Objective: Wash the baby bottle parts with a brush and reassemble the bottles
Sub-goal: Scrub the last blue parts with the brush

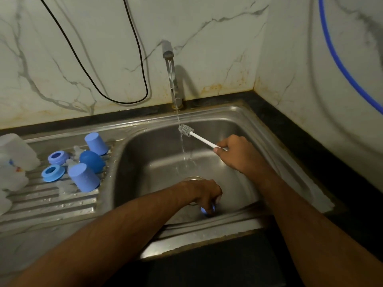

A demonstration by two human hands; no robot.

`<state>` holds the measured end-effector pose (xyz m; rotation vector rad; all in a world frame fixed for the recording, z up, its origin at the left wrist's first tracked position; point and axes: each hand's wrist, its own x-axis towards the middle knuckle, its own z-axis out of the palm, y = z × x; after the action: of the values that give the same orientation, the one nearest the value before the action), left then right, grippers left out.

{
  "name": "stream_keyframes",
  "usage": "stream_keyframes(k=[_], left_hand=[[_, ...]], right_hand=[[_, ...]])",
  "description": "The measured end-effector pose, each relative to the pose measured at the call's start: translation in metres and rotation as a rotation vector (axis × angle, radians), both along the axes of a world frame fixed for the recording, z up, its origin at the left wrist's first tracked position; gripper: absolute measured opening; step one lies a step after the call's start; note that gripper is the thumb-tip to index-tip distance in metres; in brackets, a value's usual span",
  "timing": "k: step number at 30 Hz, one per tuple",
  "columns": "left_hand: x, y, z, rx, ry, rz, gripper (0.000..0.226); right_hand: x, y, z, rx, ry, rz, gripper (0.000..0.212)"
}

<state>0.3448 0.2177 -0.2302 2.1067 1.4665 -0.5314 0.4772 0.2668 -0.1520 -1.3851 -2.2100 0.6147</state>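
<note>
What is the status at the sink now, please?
Right hand holds brush under running water. Left hand grips blue part in sink. Nothing obstructing.

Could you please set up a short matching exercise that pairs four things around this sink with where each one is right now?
Column 1:
1. brush
2. blue rings
3. left hand
4. black cable

Column 2:
A. hanging against the marble wall
B. lying flat on the draining board
C. held with its head under the running water
D. low in the sink basin, closed on a blue part

Pairs: 1-C, 2-B, 3-D, 4-A. The right hand grips the brush handle.
</note>
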Motion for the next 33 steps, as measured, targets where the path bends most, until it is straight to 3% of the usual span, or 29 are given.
stream_keyframes(k=[4, 9, 14, 19, 25, 33], left_hand=[[-0.008, 0.003, 0.005, 0.096, -0.069, 0.053, 0.031], [-0.031, 0.013, 0.019, 0.409, -0.109, 0.232, 0.031], [-0.076, 0.025, 0.036, 0.61, -0.221, 0.662, 0.022], [-0.104, 0.025, 0.051, 0.822, -0.475, 1.011, 0.021], [-0.104, 0.027, 0.057, 0.857, -0.766, 1.18, 0.035], [-0.106, 0.022, 0.067, 0.823, -0.886, 1.353, 0.019]], right_hand=[[0.001, -0.003, 0.003, 0.01, 0.006, 0.008, 0.034], [0.002, -0.003, 0.005, 0.013, -0.01, -0.019, 0.033], [0.007, -0.003, 0.006, 0.015, -0.014, -0.029, 0.033], [0.01, -0.002, 0.007, 0.018, -0.01, -0.015, 0.028], [0.011, -0.005, 0.009, 0.006, -0.011, -0.008, 0.029], [0.011, -0.015, 0.012, -0.008, 0.023, 0.024, 0.032]])
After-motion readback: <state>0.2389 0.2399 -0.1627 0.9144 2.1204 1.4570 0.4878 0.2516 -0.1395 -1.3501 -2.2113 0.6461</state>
